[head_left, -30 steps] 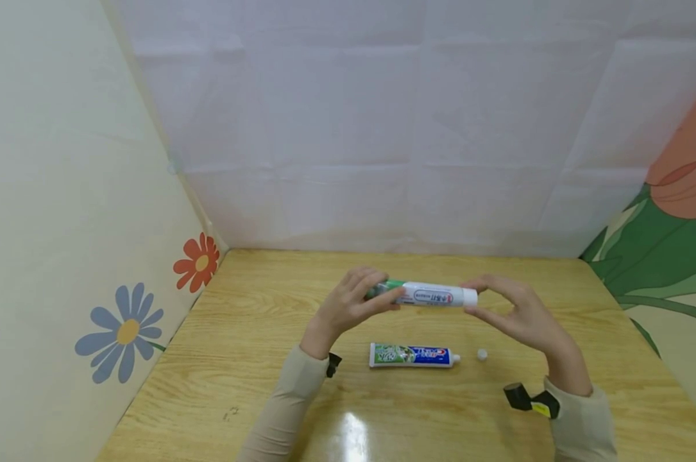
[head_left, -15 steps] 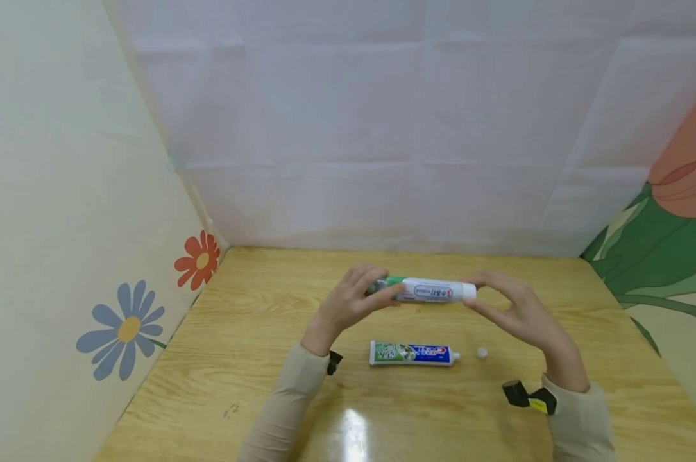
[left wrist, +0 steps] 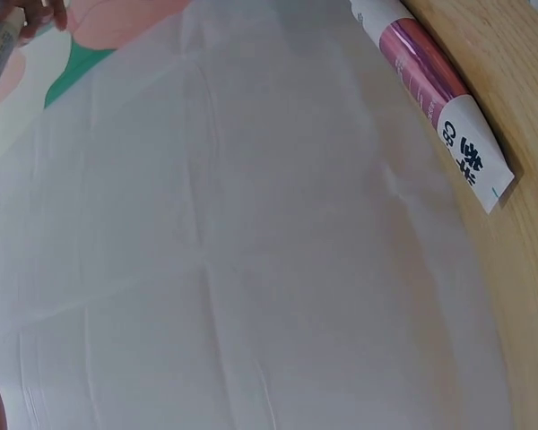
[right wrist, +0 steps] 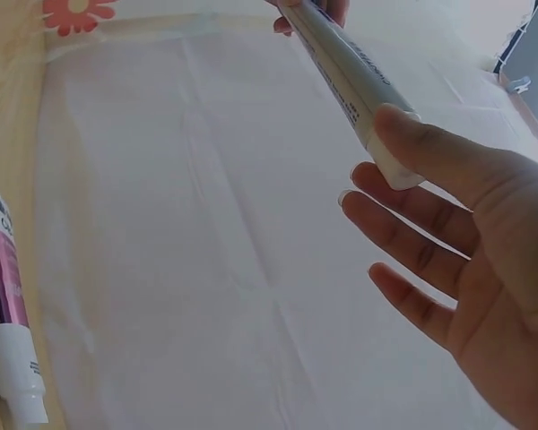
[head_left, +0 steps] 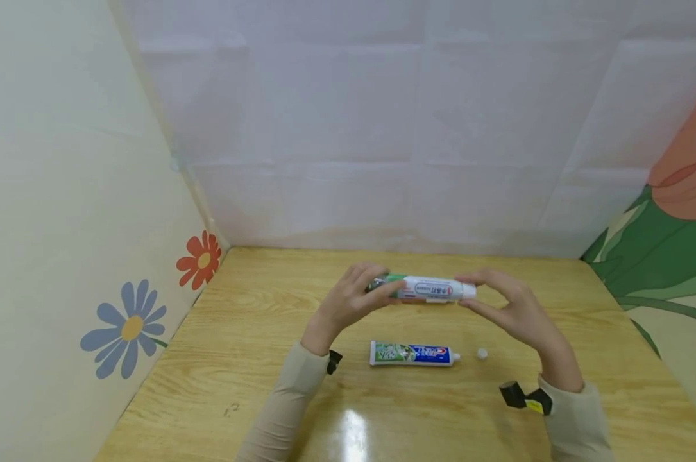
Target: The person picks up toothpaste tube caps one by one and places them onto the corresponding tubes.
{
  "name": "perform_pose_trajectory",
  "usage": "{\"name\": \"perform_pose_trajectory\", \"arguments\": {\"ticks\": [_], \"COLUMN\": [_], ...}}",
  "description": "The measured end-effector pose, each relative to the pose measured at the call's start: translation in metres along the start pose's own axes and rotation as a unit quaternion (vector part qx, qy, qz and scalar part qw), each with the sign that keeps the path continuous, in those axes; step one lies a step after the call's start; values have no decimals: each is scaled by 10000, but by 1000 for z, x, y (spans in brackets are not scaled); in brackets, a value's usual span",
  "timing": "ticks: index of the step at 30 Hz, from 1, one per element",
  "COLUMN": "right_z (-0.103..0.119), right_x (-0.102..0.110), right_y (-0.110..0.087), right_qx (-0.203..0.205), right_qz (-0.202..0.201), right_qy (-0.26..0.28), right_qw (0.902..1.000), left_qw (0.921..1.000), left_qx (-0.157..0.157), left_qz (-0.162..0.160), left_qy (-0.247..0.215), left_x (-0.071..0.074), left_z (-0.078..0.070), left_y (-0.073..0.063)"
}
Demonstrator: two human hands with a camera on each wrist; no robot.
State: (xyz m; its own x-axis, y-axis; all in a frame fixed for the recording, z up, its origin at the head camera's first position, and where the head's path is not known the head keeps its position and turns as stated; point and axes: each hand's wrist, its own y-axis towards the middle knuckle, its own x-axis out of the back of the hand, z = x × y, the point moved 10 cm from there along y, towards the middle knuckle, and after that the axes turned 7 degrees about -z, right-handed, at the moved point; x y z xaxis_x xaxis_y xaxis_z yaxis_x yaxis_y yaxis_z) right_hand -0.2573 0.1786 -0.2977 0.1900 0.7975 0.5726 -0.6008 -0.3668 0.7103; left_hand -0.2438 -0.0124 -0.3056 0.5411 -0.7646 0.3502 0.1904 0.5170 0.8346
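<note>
A white and green toothpaste tube (head_left: pixel 431 289) is held level above the table between both hands. My left hand (head_left: pixel 346 303) grips its green end, with the fingers over the back and the thumb along the front. At the other end, the thumb and index finger of my right hand (head_left: pixel 521 311) pinch the tube around its white cap (right wrist: pixel 396 167); the other fingers spread free in the right wrist view. Nearer me lies a blue and green toothpaste tube (head_left: pixel 411 353), its nozzle bare and pointing right. A small white cap (head_left: pixel 482 353) sits just beyond that nozzle.
A pink and white toothpaste tube (left wrist: pixel 426 67) lies on the wooden table (head_left: pixel 255 410) toward the back, mostly hidden behind the held tube in the head view. A white sheet (head_left: pixel 336 128) hangs at the table's back edge. A flower-painted wall (head_left: pixel 53 192) stands left.
The right hand has shifted slightly left, its fingertips moving from the cap's end to where cap and tube meet. A strip of the pink tube now shows below the held one.
</note>
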Motion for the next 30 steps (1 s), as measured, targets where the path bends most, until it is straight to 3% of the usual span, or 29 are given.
{"name": "perform_pose_trajectory", "arguments": {"ticks": [7,13,20,30], "right_z": [2,-6,-14,-34], "right_x": [-1,-4,-10,-20], "right_y": [-3,-5,-7,-10], "right_qx": [513,221,162,-159], "right_qz": [-133,26,150,323], "right_qy": [-337,-656,-933,-958], "right_qw": [9980,9976,9954,9948], "left_qw": [9996,9987,9961,9898], "left_qx": [141,197,245,412], "left_qz": [196,366,563,983], "left_qy": [-156,-306,-637,-944], "left_x": [-3,-7,-16,-31], "left_z": [1,3,8,17], "left_y": [0,-4,-11,-24]}}
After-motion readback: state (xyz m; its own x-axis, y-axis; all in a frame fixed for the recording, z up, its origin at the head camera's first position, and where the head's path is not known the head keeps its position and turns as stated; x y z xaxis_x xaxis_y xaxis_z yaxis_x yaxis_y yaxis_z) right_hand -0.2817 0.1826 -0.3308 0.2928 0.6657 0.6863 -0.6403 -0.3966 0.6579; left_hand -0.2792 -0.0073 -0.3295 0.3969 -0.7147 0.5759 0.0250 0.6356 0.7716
